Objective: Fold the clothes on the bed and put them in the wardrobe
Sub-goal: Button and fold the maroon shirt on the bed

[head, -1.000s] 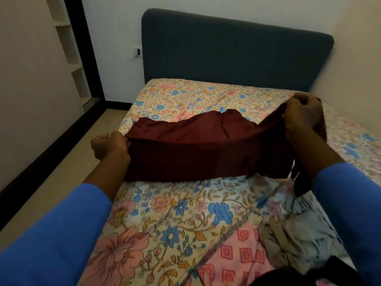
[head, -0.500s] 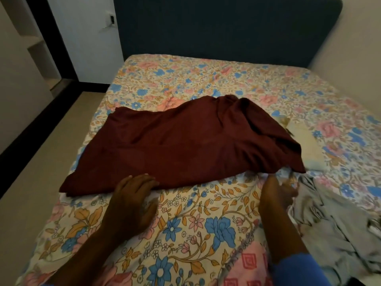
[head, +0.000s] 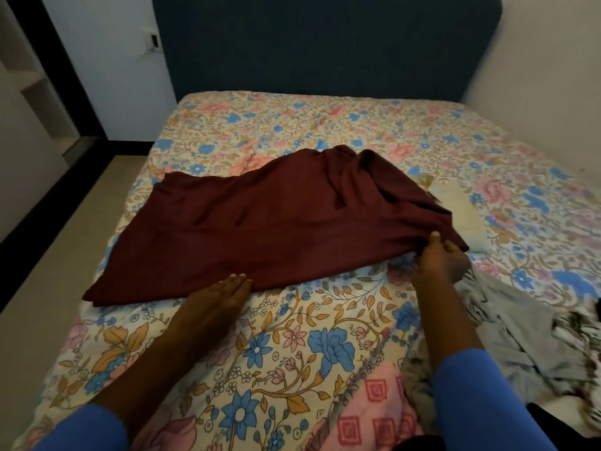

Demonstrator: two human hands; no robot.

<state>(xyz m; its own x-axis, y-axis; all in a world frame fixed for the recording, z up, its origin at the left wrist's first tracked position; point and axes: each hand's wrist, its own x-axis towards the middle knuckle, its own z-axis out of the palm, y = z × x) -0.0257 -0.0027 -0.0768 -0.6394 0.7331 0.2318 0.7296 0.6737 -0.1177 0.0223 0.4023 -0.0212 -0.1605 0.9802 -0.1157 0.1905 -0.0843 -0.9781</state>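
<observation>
A second ago the maroon garment [head: 276, 229] was stretched in the air between both hands. Now it lies spread flat across the middle of the bed [head: 292, 346], much as it did half a second ago. The left hand [head: 221, 294] has shifted slightly along the near hem and lies released, its fingers [head: 239, 281] straight and together, tips touching the cloth's edge. The right hand [head: 439, 260], which was just below the garment's right corner, has come up to it, and its thumb and fingers pinch that corner. A cream cloth [head: 458, 209] lies just beside the garment's right edge. A heap of grey clothes [head: 520, 340] sits near the right forearm, and the dark blue headboard [head: 325, 47] stands behind.
</observation>
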